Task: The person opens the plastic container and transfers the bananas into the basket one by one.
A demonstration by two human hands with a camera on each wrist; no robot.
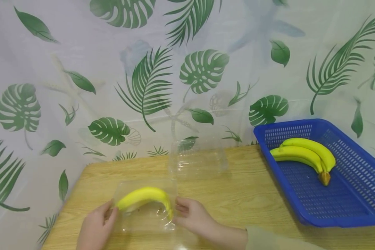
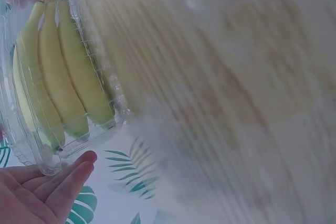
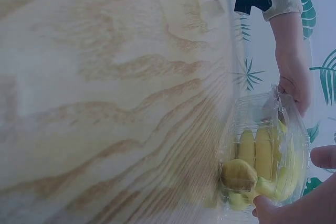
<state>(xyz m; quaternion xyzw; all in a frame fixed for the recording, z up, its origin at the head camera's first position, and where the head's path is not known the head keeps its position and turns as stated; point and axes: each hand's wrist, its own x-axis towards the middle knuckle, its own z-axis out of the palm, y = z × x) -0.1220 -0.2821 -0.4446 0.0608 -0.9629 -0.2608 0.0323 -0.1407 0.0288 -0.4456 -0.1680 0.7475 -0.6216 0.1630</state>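
The box [image 1: 145,205], a clear thin-walled plastic clamshell, sits at the near edge of the table [image 1: 237,194] at 6 o'clock in the head view, with a bunch of bananas [image 1: 145,197] enclosed; the wrist views show several fingers of fruit side by side behind ribbed transparent walls. The left hand [image 1: 97,225] bears on the box's 9 o'clock end with fingers nearly straight and relaxed, palm toward the wall. The right hand [image 1: 192,216] meets the 3 o'clock end with fingers extended against the rim; neither hand is wrapped round the box. For this step, judged as seating or squaring the closed box, apply even, opposed pressure at both ends along the rim, where the plastic is stiffest; pressing the flat lid would likely buckle it and bruise the fruit. Keep the base flat on the wood so the glossy shell does not slide. At 12 o'clock of the box lies a second clear box [image 1: 198,156], apparently empty. At 3 o'clock stands a blue perforated basket [image 1: 347,208] of rigid plastic holding smooth, curved yellow fruit [image 1: 303,152]. A leaf-print sheet [image 1: 143,86] forms the backdrop.
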